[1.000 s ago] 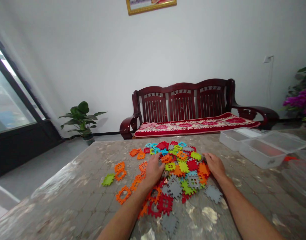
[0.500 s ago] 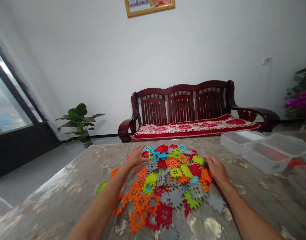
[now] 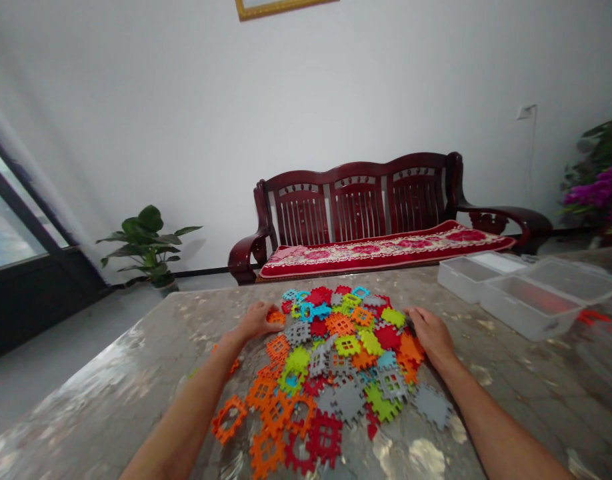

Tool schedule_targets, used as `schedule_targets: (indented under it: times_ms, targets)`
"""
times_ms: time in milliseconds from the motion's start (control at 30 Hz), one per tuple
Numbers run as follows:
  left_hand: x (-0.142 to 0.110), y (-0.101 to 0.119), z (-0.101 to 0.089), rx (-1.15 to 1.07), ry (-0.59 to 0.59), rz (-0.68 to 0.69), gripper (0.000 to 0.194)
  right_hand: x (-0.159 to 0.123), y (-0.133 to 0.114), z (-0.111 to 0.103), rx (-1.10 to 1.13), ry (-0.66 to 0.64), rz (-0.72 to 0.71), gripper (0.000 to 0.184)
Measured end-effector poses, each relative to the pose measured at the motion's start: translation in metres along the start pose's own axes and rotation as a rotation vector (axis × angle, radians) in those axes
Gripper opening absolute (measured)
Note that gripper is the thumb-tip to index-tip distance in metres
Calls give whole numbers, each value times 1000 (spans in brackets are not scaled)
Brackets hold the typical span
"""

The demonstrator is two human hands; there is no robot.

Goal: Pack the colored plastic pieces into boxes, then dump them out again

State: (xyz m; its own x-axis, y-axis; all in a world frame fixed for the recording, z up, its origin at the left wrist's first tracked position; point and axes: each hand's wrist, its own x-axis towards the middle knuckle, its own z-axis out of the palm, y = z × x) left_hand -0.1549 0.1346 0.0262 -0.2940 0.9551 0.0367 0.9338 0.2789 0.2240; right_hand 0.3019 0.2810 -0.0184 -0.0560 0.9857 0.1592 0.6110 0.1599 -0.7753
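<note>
A heap of flat, toothed plastic tiles [image 3: 336,360] in orange, red, grey, green and blue lies on the marbled table [image 3: 136,373]. My left hand [image 3: 256,320] rests at the heap's far left edge, fingers curled over an orange tile [image 3: 275,317]. My right hand [image 3: 431,337] lies flat against the heap's right side, fingers stretched out and touching orange and red tiles. Both forearms reach in from the bottom of the view.
Clear plastic boxes [image 3: 526,293] stand at the table's right. Behind the table is a dark wooden bench [image 3: 366,213] with a red cushion. A potted plant [image 3: 143,247] stands at left, purple flowers [image 3: 601,193] at right.
My left hand went from the heap's near left side to its far left edge and pulled back slightly; scattered orange tiles at left are now bunched into the heap. My right hand stayed put.
</note>
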Motion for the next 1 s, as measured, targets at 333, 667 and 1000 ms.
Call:
schedule_targets:
  times_ms: [333,667,1000]
  targets:
    - [-31,25,14,-88,204,-38,16,-2,-2,0,-62,23,-14,49]
    - [-38,47,8,-292,266,-85,31,-4,-7,-1,-110,20,-30,50]
    - [-26,116,8,-515,286,64,23,-4,-7,-1,-129,36,-15,47]
